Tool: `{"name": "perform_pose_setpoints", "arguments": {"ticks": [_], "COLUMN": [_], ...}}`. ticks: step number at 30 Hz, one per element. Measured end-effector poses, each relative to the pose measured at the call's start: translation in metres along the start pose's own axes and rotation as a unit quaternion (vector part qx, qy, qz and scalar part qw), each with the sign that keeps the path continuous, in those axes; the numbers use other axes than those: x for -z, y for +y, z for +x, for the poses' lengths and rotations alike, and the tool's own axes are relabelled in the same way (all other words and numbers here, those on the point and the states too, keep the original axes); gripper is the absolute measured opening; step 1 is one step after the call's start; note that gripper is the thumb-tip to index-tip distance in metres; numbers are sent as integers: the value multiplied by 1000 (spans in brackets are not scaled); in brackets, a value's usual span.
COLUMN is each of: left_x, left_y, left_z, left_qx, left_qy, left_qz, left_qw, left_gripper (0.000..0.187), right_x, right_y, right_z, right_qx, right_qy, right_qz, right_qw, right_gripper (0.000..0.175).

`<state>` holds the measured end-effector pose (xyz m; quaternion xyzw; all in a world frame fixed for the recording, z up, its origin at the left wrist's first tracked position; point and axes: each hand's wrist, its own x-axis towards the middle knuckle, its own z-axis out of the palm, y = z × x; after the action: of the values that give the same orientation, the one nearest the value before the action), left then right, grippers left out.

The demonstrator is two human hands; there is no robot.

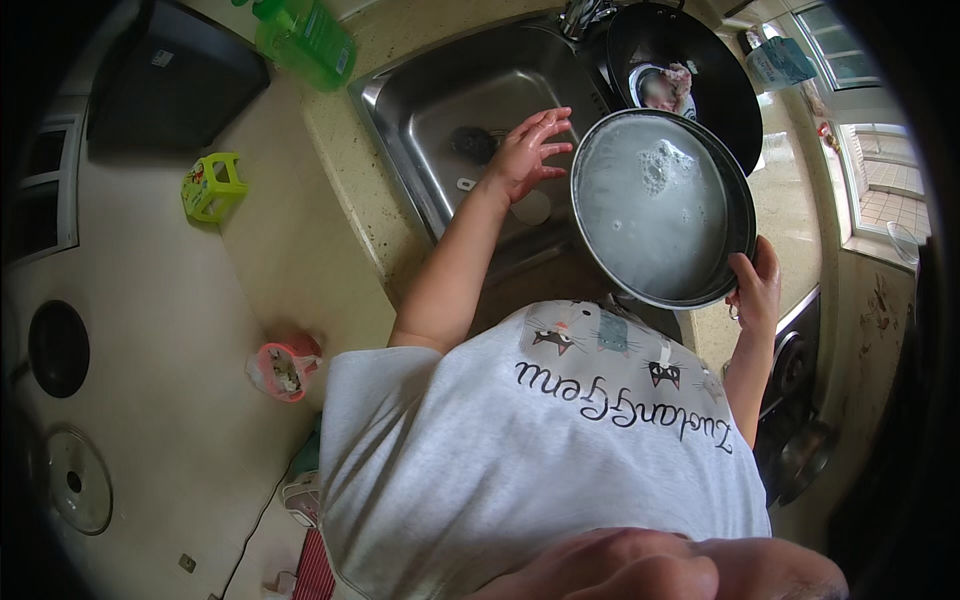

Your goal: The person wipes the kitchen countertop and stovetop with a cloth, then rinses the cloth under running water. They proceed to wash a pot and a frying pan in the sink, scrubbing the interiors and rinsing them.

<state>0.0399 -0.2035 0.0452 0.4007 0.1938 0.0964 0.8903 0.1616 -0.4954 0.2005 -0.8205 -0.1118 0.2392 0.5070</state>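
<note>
My right hand [756, 283] grips the rim of a round metal pot [742, 217]. Cloudy whitish water [649, 225] with a patch of bubbles fills much of it; whatever lies under the water is hidden. The pot is over the right side of a stainless steel sink [420, 127]. To its left, my wet left hand [531, 154] is raised above the sink, holding nothing, its fingers spread towards the pot. Beneath that hand are a dark scrubber [472, 142] and a partly covered white utensil [531, 208] in the basin.
Behind the pot stands a black wok [720, 82] holding a dish with raw meat [675, 82], near the faucet [581, 16]. A green pump bottle [307, 45] is at the sink's back left corner. Right of me is a stove [787, 367]; a red bin [289, 367] is at left.
</note>
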Motion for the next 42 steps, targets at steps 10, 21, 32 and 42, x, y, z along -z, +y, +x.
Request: {"name": "perform_pose_setpoints", "arguments": {"ticks": [10, 21, 32, 42], "left_x": [-6, 42, 45, 65], "left_y": [4, -4, 9, -12], "left_z": [-3, -4, -12, -7], "left_qx": [-47, -21, 1, 3], "left_qy": [-80, 46, 56, 84], "left_qz": [-80, -66, -50, -64], "left_qw": [992, 997, 997, 994], "left_gripper": [41, 43, 56, 51], "right_x": [-31, -72, -84, -99], "right_y": [-27, -39, -47, -63], "right_z": [8, 35, 53, 58], "right_qx": [3, 37, 41, 122], "right_qy": [-17, -54, -68, -87], "right_qz": [-67, -109, -154, -221], "right_qw": [998, 992, 985, 964], "right_gripper": [6, 16, 16, 27]}}
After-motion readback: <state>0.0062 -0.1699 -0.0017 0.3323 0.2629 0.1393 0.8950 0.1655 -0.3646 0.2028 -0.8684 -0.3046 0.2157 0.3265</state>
